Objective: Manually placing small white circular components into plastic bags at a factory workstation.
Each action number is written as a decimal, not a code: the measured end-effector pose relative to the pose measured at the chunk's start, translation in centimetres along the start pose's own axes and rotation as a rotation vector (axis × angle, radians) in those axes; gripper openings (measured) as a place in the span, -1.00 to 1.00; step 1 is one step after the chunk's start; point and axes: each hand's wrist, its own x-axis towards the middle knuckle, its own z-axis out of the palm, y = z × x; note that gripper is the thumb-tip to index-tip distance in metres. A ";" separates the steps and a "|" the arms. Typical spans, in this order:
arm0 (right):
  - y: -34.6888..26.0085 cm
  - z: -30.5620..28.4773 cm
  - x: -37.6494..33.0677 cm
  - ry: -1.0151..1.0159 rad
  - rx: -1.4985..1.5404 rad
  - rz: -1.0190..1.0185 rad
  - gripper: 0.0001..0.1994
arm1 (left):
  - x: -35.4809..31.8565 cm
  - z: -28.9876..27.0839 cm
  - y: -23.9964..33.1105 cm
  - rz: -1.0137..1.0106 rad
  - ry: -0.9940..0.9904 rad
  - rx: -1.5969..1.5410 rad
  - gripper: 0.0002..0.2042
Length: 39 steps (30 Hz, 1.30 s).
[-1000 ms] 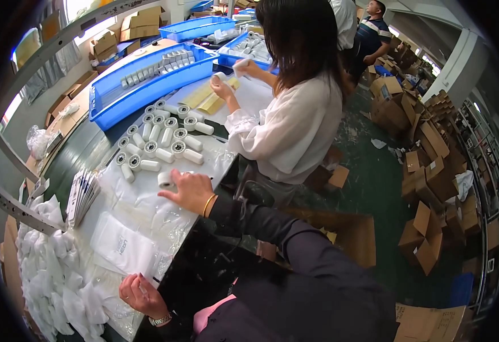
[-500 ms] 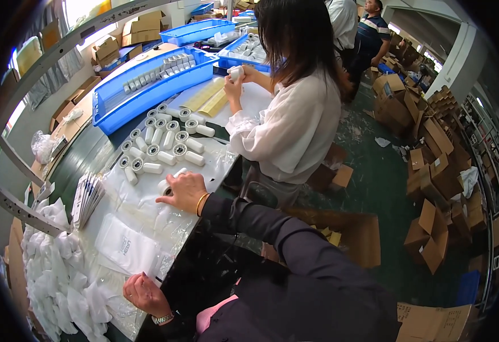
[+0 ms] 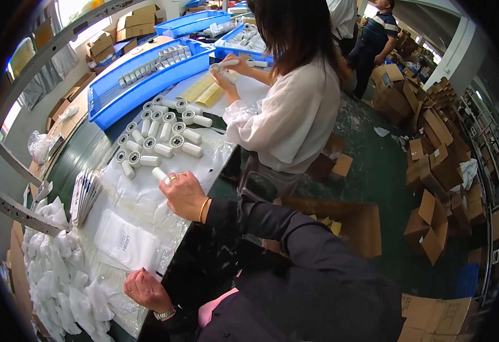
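Observation:
My right hand [image 3: 184,192], with a ring and a gold bangle, lies on the white table top and closes its fingers on a white cylinder roller [image 3: 159,173] at the near edge of a cluster of such rollers [image 3: 158,134]. My left hand [image 3: 144,289], with a wristwatch, is curled at the table's near edge, pinching the corner of a flat clear plastic bag [image 3: 125,244]. A heap of crumpled white bags [image 3: 56,279] lies to its left.
A co-worker in a white blouse [image 3: 295,114] stands at the table beyond my right hand, holding a roller [image 3: 221,67]. Blue trays [image 3: 141,85] with small parts sit farther back. A stack of flat bags [image 3: 84,194] lies left. Cardboard boxes [image 3: 437,171] litter the green floor.
The co-worker's hands rose from the table toward the far blue tray with a roller. My right hand closed on a roller at the cluster's edge; my left hand stayed.

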 end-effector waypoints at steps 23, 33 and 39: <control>1.0 -1.7 -1.3 -0.111 0.557 -0.140 -0.56 | 0.6 0.8 -0.1 -0.317 0.114 -0.201 -0.95; -2.1 -2.1 -2.9 -0.185 0.701 -0.033 -0.47 | 0.8 -0.7 -1.3 -0.423 0.063 -0.321 -0.91; -6.0 -4.5 -5.3 -0.127 0.930 -0.151 -0.41 | 1.8 -1.4 -0.4 -0.252 -0.105 -0.227 -0.83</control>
